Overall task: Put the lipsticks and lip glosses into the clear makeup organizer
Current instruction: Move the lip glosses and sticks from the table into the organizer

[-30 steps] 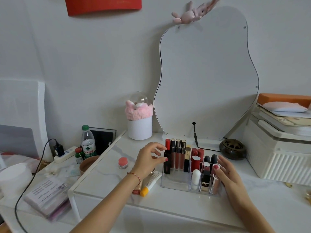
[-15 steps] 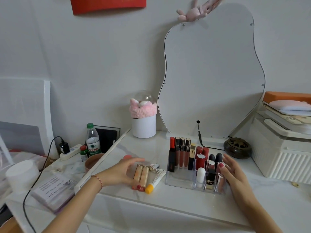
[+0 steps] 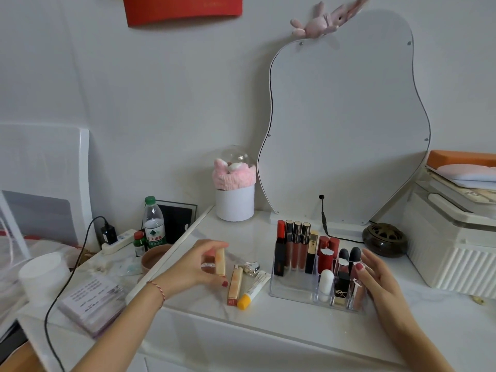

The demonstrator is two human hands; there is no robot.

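Left hand (image 3: 193,267) pinches a peach-gold square lipstick tube (image 3: 220,262) between thumb and fingers, lifted off the white marble-look tabletop (image 3: 295,318). Long axis near vertical, slight tilt; which end is the cap: cannot tell. Tube at 9 o'clock from the clear acrylic makeup organizer (image 3: 292,287), well apart. A second peach-gold tube (image 3: 235,285) lies flat just beside, axis 12-to-6. Right hand (image 3: 378,280), fingers relaxed and straight, touches the organizer's 3 o'clock wall.
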